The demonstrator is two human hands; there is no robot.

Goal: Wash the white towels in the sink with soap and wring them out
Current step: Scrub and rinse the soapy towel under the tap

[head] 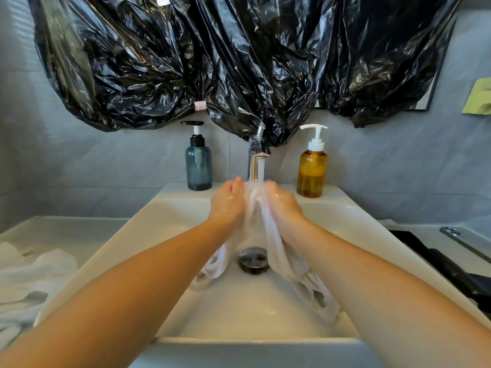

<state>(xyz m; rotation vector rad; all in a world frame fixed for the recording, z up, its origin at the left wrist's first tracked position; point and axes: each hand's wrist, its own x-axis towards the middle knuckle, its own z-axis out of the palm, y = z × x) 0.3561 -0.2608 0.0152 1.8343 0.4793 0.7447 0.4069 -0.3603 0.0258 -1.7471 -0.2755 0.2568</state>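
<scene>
My left hand and right hand clench a soaked, bunched white towel under the running tap, its ends trailing into the sink; pink tag markings illegible.

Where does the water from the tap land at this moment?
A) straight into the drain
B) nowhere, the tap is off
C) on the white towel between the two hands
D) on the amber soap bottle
C: the water from the tap falls on the white towel that the left hand and right hand hold under it.
</scene>
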